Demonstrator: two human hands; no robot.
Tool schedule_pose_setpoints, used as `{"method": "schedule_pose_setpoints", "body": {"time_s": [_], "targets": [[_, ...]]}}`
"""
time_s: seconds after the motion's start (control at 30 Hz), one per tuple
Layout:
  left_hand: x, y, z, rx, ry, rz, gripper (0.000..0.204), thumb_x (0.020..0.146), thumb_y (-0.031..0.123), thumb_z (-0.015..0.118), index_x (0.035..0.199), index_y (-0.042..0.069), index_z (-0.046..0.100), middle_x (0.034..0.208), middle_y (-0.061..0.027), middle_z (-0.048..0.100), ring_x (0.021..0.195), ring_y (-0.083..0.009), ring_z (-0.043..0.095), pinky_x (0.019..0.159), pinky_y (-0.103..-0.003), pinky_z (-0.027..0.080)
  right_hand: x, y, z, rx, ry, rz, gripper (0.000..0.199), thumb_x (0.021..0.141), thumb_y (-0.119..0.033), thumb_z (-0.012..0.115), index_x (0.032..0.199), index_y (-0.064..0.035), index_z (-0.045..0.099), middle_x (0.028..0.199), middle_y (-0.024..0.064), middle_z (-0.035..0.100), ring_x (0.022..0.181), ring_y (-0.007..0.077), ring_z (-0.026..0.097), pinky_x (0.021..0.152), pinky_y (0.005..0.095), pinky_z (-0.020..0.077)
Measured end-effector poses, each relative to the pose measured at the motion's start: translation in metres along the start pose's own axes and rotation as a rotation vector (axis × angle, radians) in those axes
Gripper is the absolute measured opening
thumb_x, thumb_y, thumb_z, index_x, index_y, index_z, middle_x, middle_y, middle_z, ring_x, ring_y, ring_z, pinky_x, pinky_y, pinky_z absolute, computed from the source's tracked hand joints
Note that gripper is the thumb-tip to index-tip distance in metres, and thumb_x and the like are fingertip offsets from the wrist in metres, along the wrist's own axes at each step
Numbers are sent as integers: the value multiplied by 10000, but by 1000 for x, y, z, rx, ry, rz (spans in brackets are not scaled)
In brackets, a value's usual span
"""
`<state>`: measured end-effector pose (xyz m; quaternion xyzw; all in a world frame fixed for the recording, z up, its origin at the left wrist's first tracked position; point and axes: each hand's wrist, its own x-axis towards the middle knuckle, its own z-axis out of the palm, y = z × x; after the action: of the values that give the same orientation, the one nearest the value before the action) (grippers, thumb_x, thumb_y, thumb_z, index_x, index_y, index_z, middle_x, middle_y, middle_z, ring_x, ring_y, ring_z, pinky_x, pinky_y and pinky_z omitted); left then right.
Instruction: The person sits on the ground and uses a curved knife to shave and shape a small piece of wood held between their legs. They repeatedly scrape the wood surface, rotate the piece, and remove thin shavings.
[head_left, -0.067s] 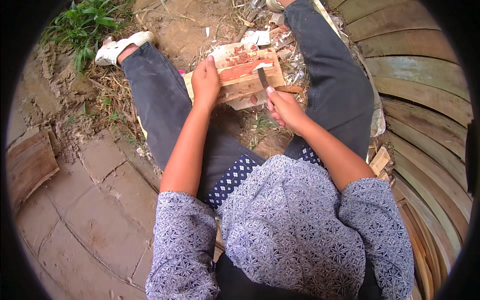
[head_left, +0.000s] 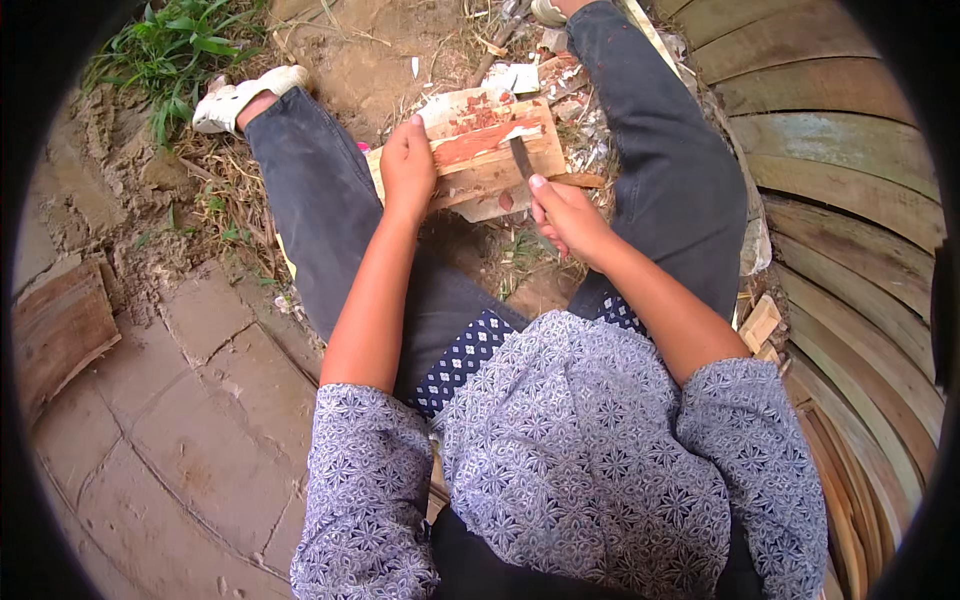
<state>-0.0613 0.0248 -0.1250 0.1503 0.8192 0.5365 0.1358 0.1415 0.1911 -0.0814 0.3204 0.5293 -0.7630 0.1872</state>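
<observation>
I sit on the ground with my legs spread. Between them lies a flat wooden board (head_left: 480, 165) with patches of red and white paint. My left hand (head_left: 407, 165) presses down on the board's left end, fingers curled over its edge. My right hand (head_left: 568, 215) grips the handle of a dark-bladed scraper (head_left: 521, 157), whose blade rests on the board's surface near its right end.
Paint flakes and wood scraps (head_left: 560, 80) litter the dirt beyond the board. Curved wooden planks (head_left: 850, 200) are stacked along the right. Paving stones (head_left: 170, 400) and a brown board (head_left: 60, 325) lie to the left, grass (head_left: 170, 50) at the far left corner.
</observation>
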Motion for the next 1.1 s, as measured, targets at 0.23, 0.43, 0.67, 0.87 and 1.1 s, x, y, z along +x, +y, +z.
{"method": "schedule_pose_setpoints", "body": {"time_s": [0.23, 0.43, 0.67, 0.87, 1.1], "targets": [[-17, 34, -4, 62, 7, 12, 454, 1102, 328, 467, 822, -17, 560, 693, -35, 543, 688, -124, 456, 653, -347, 427, -4, -1, 0, -653, 323, -316, 515, 1051, -473, 534, 820, -38, 683, 651, 85, 627, 585, 196, 596, 596, 373, 470], [-27, 41, -1, 81, -34, -26, 538, 1119, 400, 399, 764, 5, 486, 688, -29, 475, 695, -142, 449, 665, -360, 422, -1, -4, 4, -626, 289, -347, 509, 1043, -485, 508, 863, -67, 735, 702, 137, 675, 667, 331, 654, 666, 447, 495], [-26, 28, -4, -85, 10, -110, 588, 1123, 485, 340, 739, 66, 490, 711, -15, 478, 705, -133, 430, 684, -322, 401, 2, 4, 12, -473, 238, -345, 512, 1034, -466, 554, 808, -32, 704, 687, 156, 667, 643, 324, 646, 647, 442, 490], [-36, 35, 0, -135, 62, -175, 566, 1128, 487, 325, 746, 97, 476, 736, 5, 463, 727, -121, 413, 691, -306, 377, 10, 18, 12, -570, 368, -437, 501, 1015, -467, 585, 809, -27, 708, 712, 189, 675, 676, 372, 666, 641, 458, 495], [-42, 41, 11, -249, 149, -303, 650, 1107, 583, 249, 729, 98, 457, 687, 13, 416, 673, -130, 379, 645, -297, 356, 5, 8, 23, -668, 345, -372, 461, 1041, -399, 579, 831, -13, 720, 666, 101, 670, 598, 198, 620, 614, 361, 486]]}}
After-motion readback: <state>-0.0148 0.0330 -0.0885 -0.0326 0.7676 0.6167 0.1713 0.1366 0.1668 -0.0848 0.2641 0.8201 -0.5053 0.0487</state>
